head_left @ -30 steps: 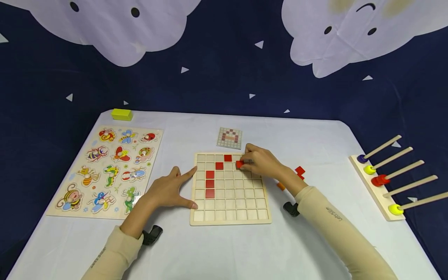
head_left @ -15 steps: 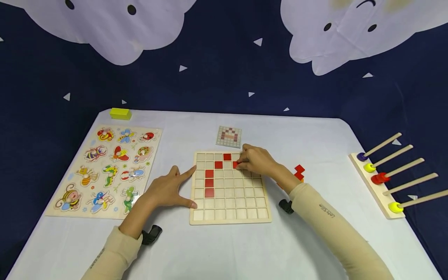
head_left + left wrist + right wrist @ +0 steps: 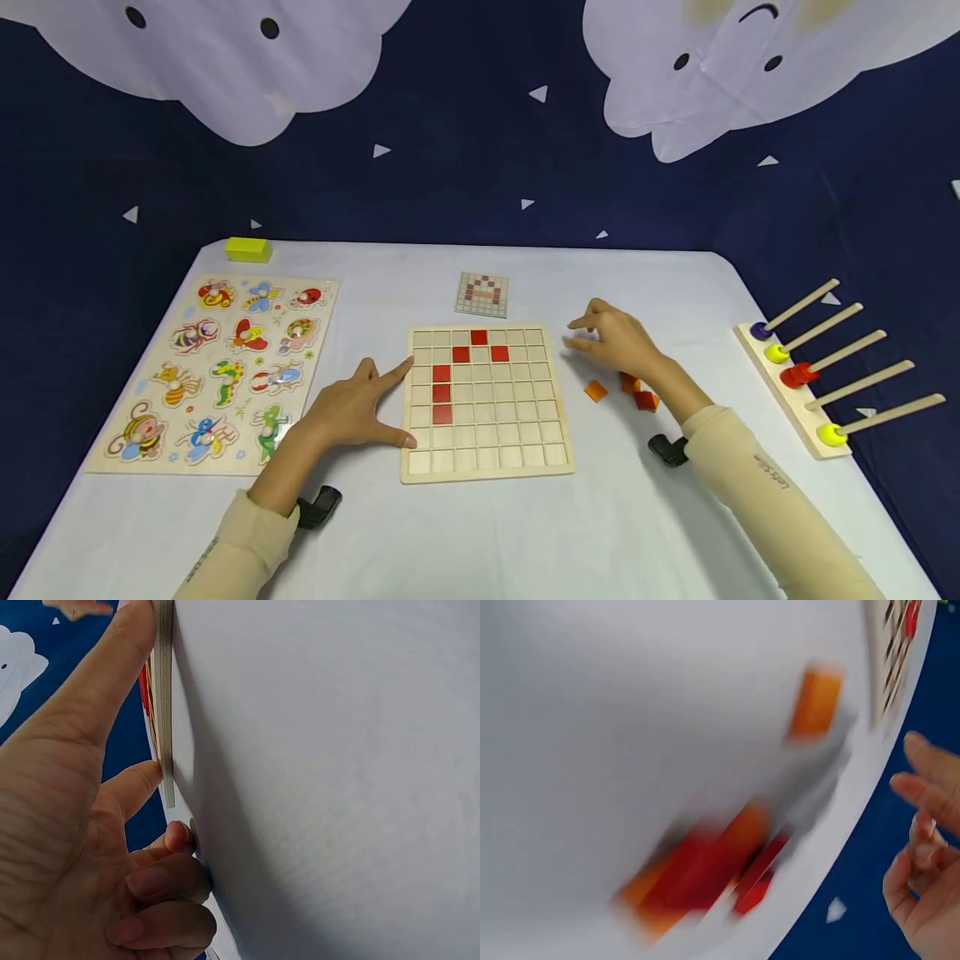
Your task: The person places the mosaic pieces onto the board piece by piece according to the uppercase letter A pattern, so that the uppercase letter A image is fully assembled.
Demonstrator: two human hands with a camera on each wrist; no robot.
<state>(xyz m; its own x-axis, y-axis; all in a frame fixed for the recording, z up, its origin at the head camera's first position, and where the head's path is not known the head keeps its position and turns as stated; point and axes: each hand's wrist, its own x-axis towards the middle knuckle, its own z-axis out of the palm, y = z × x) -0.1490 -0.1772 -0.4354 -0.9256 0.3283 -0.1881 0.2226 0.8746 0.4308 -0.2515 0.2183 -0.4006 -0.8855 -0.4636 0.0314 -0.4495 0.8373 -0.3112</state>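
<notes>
Small dark lettering (image 3: 772,472) on the right sleeve (image 3: 787,512) seems to read "Let's Slim". A white-covered surface (image 3: 495,542) before a navy, cloud-printed backdrop (image 3: 465,67) bears a wooden grid board (image 3: 498,435) holding six red tiles (image 3: 442,393). The left hand (image 3: 351,410) touches the board's left edge with spread thumb and forefinger; the right hand (image 3: 619,338), empty and relaxed, hangs near loose red and orange tiles (image 3: 646,401).

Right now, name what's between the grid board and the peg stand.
In the head view: red and orange tiles, plus the right hand, its sleeved arm and black wrist camera.
</notes>
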